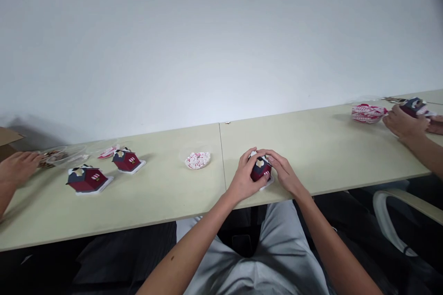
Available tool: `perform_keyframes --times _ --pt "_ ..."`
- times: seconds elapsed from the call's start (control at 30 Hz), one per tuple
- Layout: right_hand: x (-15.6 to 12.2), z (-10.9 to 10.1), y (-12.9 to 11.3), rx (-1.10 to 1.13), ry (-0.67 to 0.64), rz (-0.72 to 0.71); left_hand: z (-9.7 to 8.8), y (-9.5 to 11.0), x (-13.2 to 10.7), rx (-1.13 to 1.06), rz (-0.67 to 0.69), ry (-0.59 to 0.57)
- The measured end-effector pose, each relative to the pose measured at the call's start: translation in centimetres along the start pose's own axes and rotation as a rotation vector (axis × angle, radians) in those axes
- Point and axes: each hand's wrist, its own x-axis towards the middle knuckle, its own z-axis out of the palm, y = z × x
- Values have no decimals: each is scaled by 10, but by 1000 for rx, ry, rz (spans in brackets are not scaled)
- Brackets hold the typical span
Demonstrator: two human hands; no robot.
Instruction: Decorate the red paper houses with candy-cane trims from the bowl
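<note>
**Bench scene, one seated worker, two neighbouring workers.**

Item 1: a small paper house model (260, 170), dark red walls and navy roof with white trim, is held at the near edge of the pale laminate table (166, 203), right of the central table seam. A white base card (267, 185) is seen beneath it.

Item 2: the left hand (244, 179) and the right hand (284, 173) are brought together on the model, which is clamped between them from both sides, with the fingertips nearly meeting over the roof.

Item 3: two similar paper houses (86, 179) (126, 160), each set on a white card, are placed left of the seam, well apart from the hands.

Item 4: a clear dish of red-and-white paper pieces (197, 160) is set near the seam, on its left.

Item 5: at far left, a co-worker's hand (19, 167) is placed beside a clear tray of small brown pieces (51, 159). A cardboard box (8, 140) is partly seen at the left edge.

Item 6: at far right, a further house (413, 107) is held by a second co-worker's hand (404, 122), next to a red-and-white bundle (368, 113).

Item 7: a pale chair (391, 209) is seen below the table at right, and a white wall (221, 32) stands behind the table.
</note>
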Motion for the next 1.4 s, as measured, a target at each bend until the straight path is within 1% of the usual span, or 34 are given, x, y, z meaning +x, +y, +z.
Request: perform_keyframes --times 0.13,0.3,0.6,0.9,1.0,1.1,1.2,1.27,1.33,1.4 --pt "0 1 -3 6 -17 9 1 -1 0 -10 24 8" --pt "1 2 -3 -15 -20 1 3 -6 1 -34 70 57" --pt "2 1 1 -37 -9 -8 4 -7 1 -32 79 47" --pt "1 -1 -3 -56 -24 -29 -1 2 0 14 5 -8" --pt "1 -1 -2 -76 -26 -34 -1 1 1 19 5 7" --pt "-1 0 -3 -106 -40 -72 -4 4 -2 25 3 37" --pt "-4 0 -2 -163 -88 -94 -14 14 -16 63 -15 70" --pt "-6 -1 0 -217 -112 -78 -28 23 -32 122 -41 91" --pt "-8 -1 4 -280 -121 -51 -49 30 -52 205 -57 134" --pt "-8 0 8 -363 -140 -31 -78 31 -71 313 -54 210"
